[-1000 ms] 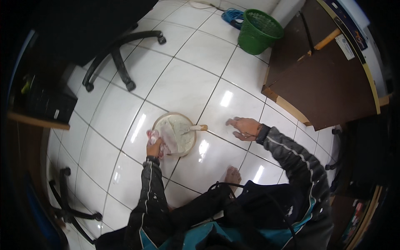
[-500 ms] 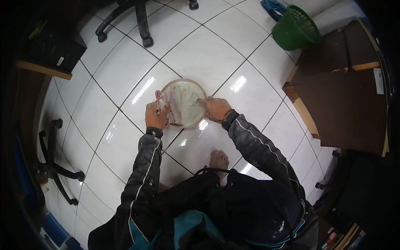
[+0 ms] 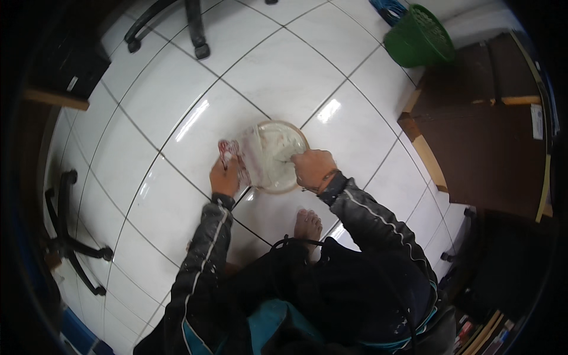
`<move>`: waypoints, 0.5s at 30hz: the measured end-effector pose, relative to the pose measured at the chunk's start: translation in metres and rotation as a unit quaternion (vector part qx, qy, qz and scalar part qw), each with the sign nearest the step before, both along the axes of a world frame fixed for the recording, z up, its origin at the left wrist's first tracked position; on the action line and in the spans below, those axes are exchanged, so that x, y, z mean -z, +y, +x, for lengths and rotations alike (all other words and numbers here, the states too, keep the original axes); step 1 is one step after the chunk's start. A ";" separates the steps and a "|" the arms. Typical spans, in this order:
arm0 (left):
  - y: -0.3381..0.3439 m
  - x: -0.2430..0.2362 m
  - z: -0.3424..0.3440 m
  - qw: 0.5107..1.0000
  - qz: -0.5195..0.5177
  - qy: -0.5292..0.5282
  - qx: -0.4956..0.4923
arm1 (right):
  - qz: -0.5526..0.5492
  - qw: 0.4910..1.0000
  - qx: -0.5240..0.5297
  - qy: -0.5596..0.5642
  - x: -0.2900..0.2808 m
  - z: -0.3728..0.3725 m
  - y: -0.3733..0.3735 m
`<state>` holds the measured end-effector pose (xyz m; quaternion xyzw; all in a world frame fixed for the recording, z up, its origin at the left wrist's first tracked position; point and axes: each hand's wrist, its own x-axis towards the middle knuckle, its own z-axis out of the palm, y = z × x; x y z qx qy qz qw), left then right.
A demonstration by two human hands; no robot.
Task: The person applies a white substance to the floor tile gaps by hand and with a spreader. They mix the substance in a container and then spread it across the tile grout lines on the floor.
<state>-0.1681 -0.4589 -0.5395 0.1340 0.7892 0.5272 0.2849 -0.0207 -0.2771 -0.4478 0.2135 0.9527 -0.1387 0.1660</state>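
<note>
White floor (image 3: 165,106), with our tub (image 3: 284,191) of paste (image 3: 277,173) on it.
Our left grip (image 3: 223,177) clasps a red-handled trowel (image 3: 251,155), its blade over the tub's nine o'clock side; our right grip (image 3: 315,168), at three o'clock, is clenched on a scraper (image 3: 286,158), mostly hidden, down at the paste. From the tub, a green basket (image 3: 414,41) sits at two o'clock, a chair (image 3: 195,26) at eleven.
</note>
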 end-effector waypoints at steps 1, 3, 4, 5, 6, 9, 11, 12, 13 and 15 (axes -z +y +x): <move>0.001 0.002 0.016 1.000 0.003 -0.007 0.012 | -0.021 1.000 0.013 -0.008 -0.006 0.011 0.006; 0.004 0.005 0.048 0.999 0.025 -0.012 -0.025 | -0.053 0.996 0.058 -0.031 -0.027 0.026 0.017; 0.007 0.007 0.062 0.999 0.025 -0.020 -0.014 | -0.052 0.995 0.070 -0.038 -0.024 0.039 0.024; 0.009 0.009 0.074 0.996 0.050 -0.066 -0.030 | -0.088 0.992 0.092 0.025 -0.017 0.054 0.031; 0.011 0.005 0.083 0.990 0.074 -0.109 -0.045 | -0.120 0.982 0.115 0.091 -0.020 0.063 0.033; 0.018 -0.009 0.108 0.977 0.125 -0.156 -0.079 | -0.145 0.974 0.152 0.080 -0.035 0.101 0.025; 0.018 -0.003 0.120 0.985 0.102 -0.128 -0.055 | -0.258 0.912 0.318 0.018 -0.055 0.107 0.009; 0.017 0.001 0.123 0.992 0.079 -0.095 -0.036 | -0.259 0.907 0.330 0.023 -0.052 0.113 0.007; 0.017 0.001 0.123 0.992 0.075 -0.097 -0.021 | -0.284 0.877 0.383 0.054 -0.048 0.120 0.003; 0.021 0.003 0.123 0.994 0.087 -0.069 0.020 | -0.321 0.827 0.446 0.117 -0.033 0.126 0.000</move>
